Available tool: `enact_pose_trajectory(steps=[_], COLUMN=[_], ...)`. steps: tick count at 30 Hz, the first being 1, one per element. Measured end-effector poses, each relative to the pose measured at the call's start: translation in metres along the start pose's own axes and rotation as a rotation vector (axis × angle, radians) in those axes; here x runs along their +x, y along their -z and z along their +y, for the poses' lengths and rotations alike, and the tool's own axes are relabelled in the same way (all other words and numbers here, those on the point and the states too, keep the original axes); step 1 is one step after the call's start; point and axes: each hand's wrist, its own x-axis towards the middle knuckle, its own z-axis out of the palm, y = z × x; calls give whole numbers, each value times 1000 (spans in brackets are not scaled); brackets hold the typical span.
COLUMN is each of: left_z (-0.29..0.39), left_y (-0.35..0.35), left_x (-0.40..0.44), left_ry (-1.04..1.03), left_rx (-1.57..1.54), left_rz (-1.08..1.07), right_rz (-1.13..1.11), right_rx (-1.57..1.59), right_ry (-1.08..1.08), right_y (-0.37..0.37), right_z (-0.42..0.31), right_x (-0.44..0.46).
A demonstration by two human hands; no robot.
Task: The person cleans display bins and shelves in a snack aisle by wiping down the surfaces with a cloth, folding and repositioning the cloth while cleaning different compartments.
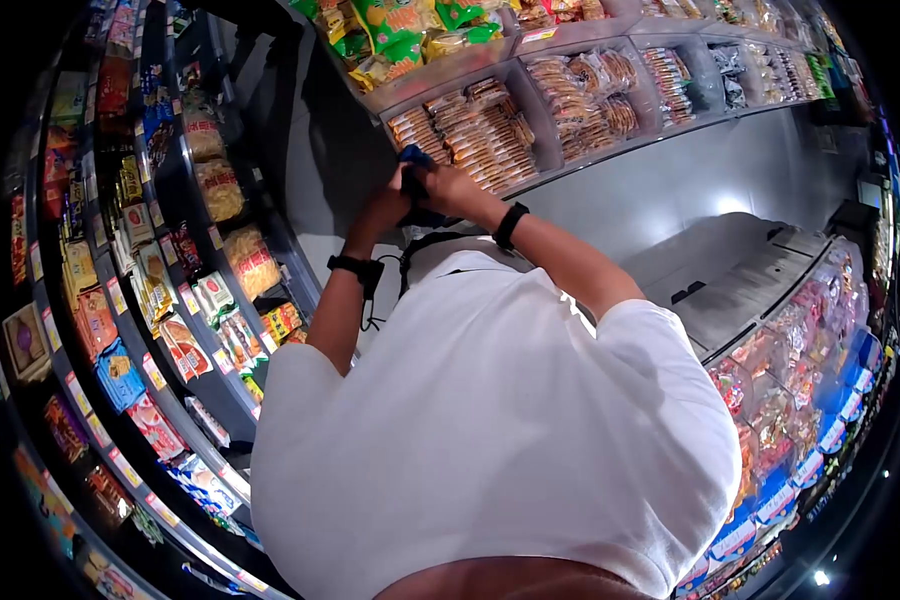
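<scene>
Both hands meet in front of the body, just short of the bin of wrapped snack packs (480, 135). A dark blue cloth-like item (415, 180) is between them. My left hand (382, 208) is closed round its left side, with a black band and a hanging cord at the wrist. On the item's right side, my right hand (452, 190) has its fingers wrapped on it; a black watch (510, 225) sits on that wrist. The lower part of the item is partly hidden by the hands.
Shelves of packaged snacks (220, 190) curve along the left. Clear bins with more wrapped packs (585, 100) run across the top right, beside green and yellow bags (385, 35). Bins of colourful packets (780, 400) stand at right. A person's dark leg (285, 30) shows at the top.
</scene>
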Motion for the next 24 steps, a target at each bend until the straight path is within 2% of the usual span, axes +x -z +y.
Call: enact_pose_trajectory(steps=[2,4,6,9,12,14,15,16,18,22,24], left_z=[-19,-15,7,47,66,68,59,60,67,97,98], left_y=[-39,-77,-101,-96,-93,-109,-125,-135,-153,-168,-194], left_x=[-18,-38,-61,-70,-58,-50,-42,-33,-14,16,33], left_ry=[-255,-139,33,237,236,132,-15,-27,-45,-145,-307], left_rx=[113,93,18,146,209,172,174,172,-52,96,103], left_rz=[125,72,26,-72,-102,26,125,127,87,106,252], right_rz=[-102,-33,-136,-157,-207,28,17,22,-39,-90,-1], right_rx=[101,24,-81,-54,-51,35,73,62,47,-14,-60], right_ry=[71,289,344,317,263,221,223,220,8,-277,-314], right_y=[-9,-15,-7,-5,10,22,32,37,46,63,73], right_z=[16,31,29,37,52,64,72,79,92,117,126], right_x=[-31,-61,-82,-94,-98,-106,-109,-113,-120,-135,-139])
